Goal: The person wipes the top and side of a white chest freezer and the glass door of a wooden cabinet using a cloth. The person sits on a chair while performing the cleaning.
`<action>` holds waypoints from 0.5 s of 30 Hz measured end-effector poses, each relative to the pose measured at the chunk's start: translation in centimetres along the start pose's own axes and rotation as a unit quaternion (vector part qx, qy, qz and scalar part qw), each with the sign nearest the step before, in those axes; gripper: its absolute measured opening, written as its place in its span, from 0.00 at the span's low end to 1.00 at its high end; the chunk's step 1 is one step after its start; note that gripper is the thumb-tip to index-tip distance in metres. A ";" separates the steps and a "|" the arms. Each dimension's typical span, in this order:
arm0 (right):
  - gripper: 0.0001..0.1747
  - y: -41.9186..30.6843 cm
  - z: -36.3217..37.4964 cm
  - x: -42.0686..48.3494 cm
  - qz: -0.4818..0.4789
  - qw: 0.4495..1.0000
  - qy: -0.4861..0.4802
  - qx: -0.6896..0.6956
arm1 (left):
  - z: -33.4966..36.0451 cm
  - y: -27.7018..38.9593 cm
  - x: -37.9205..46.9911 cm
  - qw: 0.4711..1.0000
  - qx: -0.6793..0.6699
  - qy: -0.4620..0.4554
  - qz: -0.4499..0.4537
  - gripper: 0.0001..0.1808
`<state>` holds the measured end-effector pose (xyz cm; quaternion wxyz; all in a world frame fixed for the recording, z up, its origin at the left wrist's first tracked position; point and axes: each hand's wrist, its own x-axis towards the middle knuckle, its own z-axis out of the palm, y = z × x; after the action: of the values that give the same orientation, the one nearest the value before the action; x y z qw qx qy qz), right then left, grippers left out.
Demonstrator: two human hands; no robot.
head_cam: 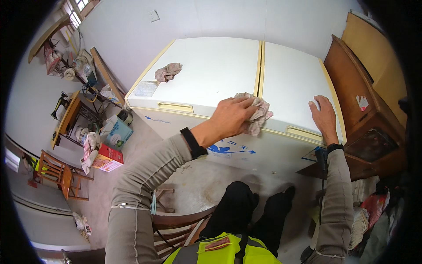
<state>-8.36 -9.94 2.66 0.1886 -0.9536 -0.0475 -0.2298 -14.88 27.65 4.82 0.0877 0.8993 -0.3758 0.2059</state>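
Note:
My left hand (230,115) grips a crumpled, stained cloth (258,114) against the front edge of a white chest freezer (204,72), just where its two lids meet. Part of the cloth hangs over the edge onto the freezer's front. My right hand (324,115) rests on the right lid (293,76) near its front right corner, thumb apart from the fingers, with nothing held. A second crumpled cloth (168,72) lies on the left lid, beside a worn label that bears writing. Cream handle recesses (175,107) run along the front edge of the lids.
A brown wooden cabinet (349,89) stands close by the freezer's right side. Behind me is a wooden chair (184,219). To the left are a sewing machine (61,104) on its table, cardboard boxes (108,158) and another wooden chair (64,175). Bags (374,208) are piled at lower right.

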 end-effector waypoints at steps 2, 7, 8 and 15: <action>0.25 0.2 0.0 -0.2 -0.009 1.000 0.001 0.005 | -0.5 -1.1 -2.1 1.000 0.026 0.018 -0.001 0.33; 0.26 0.0 -0.1 -0.3 -0.010 1.000 -0.002 0.004 | -3.6 -8.6 -6.8 0.976 0.020 -0.044 -0.212 0.25; 0.26 -0.2 -0.2 -0.3 -0.005 1.000 -0.004 0.005 | -4.3 -10.3 -7.1 0.949 0.031 -0.071 -0.304 0.24; 0.25 -1.2 -0.7 -0.2 0.009 1.000 -0.007 -0.012 | -3.3 -11.8 -5.8 0.952 -0.008 0.009 -0.307 0.18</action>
<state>-9.02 -9.04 3.57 0.1788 -0.9579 -0.0371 -0.2217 -11.16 40.66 5.24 0.1576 0.9685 -0.0825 0.1744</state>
